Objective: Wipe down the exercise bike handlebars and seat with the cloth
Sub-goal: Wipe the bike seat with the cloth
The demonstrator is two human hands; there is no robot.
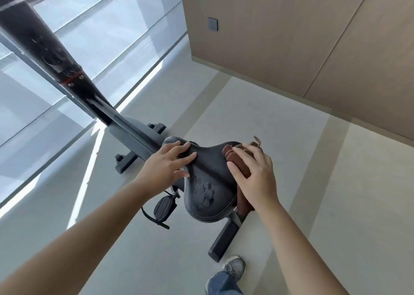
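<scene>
The black bike seat (210, 189) is below me at centre, its leather worn and cracked in the middle. My left hand (167, 166) rests flat on the seat's narrow front end with fingers spread. My right hand (253, 176) presses a brown cloth (240, 167) onto the seat's right side with straight fingers; part of the cloth hangs down under my wrist. The black handlebar post (44, 48) rises at upper left; the handlebars themselves are blurred at the top left corner.
A pedal with strap (163, 207) hangs left of the seat. The bike's front foot (134, 155) and rear foot (226, 238) stand on the pale floor. A glass wall runs along the left, a wood-panelled wall (313, 48) on the right. My shoe (234, 267) is beside the rear foot.
</scene>
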